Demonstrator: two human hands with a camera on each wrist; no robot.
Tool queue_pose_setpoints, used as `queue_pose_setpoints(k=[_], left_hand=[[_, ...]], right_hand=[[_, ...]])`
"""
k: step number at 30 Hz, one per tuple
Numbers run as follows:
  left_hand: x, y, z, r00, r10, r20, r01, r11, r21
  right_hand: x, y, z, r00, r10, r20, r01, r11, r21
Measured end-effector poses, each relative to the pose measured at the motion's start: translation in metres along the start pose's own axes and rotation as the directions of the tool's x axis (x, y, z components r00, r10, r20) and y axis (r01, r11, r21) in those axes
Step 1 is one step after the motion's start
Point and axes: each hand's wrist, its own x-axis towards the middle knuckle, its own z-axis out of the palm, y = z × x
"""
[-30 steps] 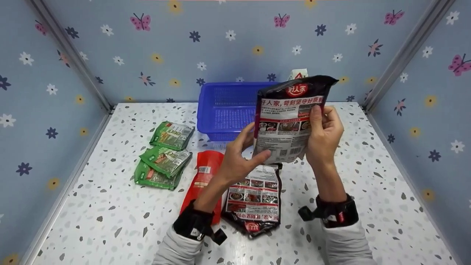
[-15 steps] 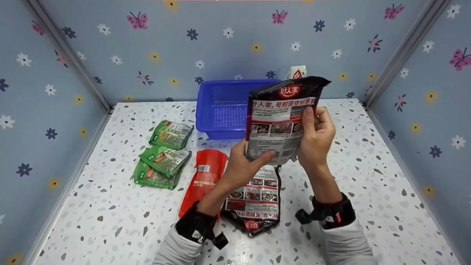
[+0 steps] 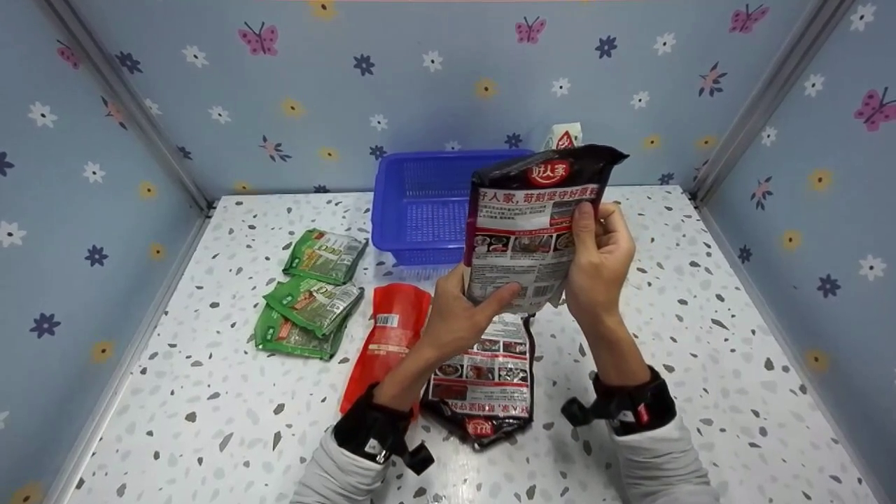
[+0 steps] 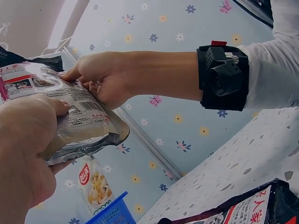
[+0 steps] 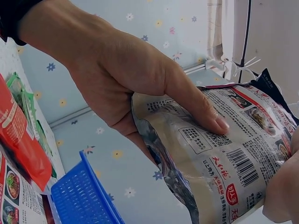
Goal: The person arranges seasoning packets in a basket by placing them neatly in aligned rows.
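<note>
Both hands hold up a black and white food pouch point(image 3: 521, 245), its printed back facing the head camera. My left hand point(image 3: 455, 315) grips the lower left corner, thumb across the front. At the right edge my right hand point(image 3: 603, 262) grips it, thumb on the print and fingers behind. In the right wrist view the left thumb lies near the pouch's barcode point(image 5: 242, 167). Below, a similar black pouch point(image 3: 483, 392) lies on the table, partly covered by the left hand and the raised pouch. Left of that lies a red pouch point(image 3: 392, 329), overlapped by my left forearm.
A blue plastic basket point(image 3: 420, 241) stands at the back, its right part hidden by the raised pouch. A white packet point(image 4: 96, 182) pokes up at the basket. Several green packets point(image 3: 325, 255) lie on the speckled table point(image 3: 175, 420), some overlapping. Patterned walls point(image 3: 434, 91) enclose the table.
Over the last second, both hands have carried the raised pouch slightly left. My left fingers have slid further behind it. The packets on the table have not moved.
</note>
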Motion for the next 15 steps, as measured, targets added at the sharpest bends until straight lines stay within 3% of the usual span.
queue_pose_setpoints(k=[9, 15], left_hand=[[0.0008, 0.0016, -0.0028, 0.999, -0.015, -0.034, 0.015, 1.000, 0.014], [0.0029, 0.0016, -0.0071, 0.989, 0.057, -0.134, -0.046, 0.995, 0.085]], right_hand=[[-0.0006, 0.0005, -0.0035, 0.999, 0.027, 0.038, -0.025, 0.999, -0.048], [-0.0025, -0.0019, -0.0044, 0.992, 0.036, 0.121, -0.033, 0.999, -0.028]])
